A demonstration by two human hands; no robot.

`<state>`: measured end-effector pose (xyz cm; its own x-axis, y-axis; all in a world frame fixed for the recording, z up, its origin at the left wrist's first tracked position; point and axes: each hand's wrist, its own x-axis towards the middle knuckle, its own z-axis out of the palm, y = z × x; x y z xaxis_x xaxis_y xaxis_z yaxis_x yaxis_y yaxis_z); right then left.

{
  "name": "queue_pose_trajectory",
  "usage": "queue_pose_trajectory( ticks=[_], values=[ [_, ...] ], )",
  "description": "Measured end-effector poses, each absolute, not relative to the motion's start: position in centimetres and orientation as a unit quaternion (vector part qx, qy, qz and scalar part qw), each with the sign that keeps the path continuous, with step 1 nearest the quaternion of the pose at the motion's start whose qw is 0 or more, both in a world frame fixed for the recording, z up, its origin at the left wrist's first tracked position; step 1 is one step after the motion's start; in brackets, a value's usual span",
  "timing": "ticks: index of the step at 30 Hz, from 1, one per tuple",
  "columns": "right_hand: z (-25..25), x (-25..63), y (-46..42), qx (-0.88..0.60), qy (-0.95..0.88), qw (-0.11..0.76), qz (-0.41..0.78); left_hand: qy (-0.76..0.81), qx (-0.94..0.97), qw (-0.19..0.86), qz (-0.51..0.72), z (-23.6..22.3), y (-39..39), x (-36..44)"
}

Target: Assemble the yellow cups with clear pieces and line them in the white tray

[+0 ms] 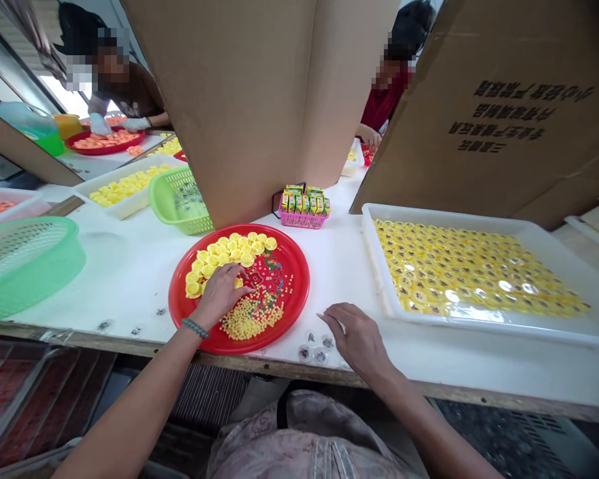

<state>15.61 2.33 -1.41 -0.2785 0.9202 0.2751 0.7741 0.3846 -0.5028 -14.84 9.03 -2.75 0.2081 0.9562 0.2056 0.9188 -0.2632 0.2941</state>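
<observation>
My left hand point(222, 289) reaches over a round red tray point(299, 266), thumb and fingers apart, with a small yellow cup point(238, 283) in the gap between them. More yellow cups point(229, 249) cluster along the tray's far and left side. A pile of tiny pale-yellow pellets point(249, 319) lies below my fingers, partly spread over the printed tray bottom. My right hand point(357, 336) is low over the white table, right of the tray. Its thumb and fingers are pinched together; whatever they hold is too small to make out. Several clear round discs point(320, 355) with dark marks lie beside it.
A white tray point(379, 293) of filled yellow cups stands to the right. Pink basket point(302, 221) with small boxes, green baskets point(172, 206) and cardboard dividers point(249, 100) stand around. Beyond the dividers are two people point(140, 93), one with gloved hands at another red tray.
</observation>
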Motion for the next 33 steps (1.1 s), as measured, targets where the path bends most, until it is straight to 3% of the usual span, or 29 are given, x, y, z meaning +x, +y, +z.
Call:
queue_pose_trajectory(
  ticks=[9,16,23,28,33],
  values=[
    [-0.8,12.9,3.1,-0.501,-0.778,0.319,0.203,0.611,0.774,0.053,0.157,-2.6,9.1,-15.8],
    [-0.8,7.5,5.7,-0.433,-0.750,0.378,0.328,0.581,0.753,0.090,0.296,-1.1,6.4,-11.9],
    [-1.5,7.2,5.0,-0.352,-0.855,0.323,0.203,0.562,0.721,0.121,0.386,-1.1,4.5,-9.8],
    [-2.2,8.1,4.7,-0.362,-0.826,0.362,0.236,0.581,0.628,0.286,0.432,-2.7,4.1,-9.0],
    [-1.5,8.3,5.5,-0.403,-0.801,0.342,0.280,0.562,0.495,0.495,0.441,-3.0,3.8,-8.4]
  ],
)
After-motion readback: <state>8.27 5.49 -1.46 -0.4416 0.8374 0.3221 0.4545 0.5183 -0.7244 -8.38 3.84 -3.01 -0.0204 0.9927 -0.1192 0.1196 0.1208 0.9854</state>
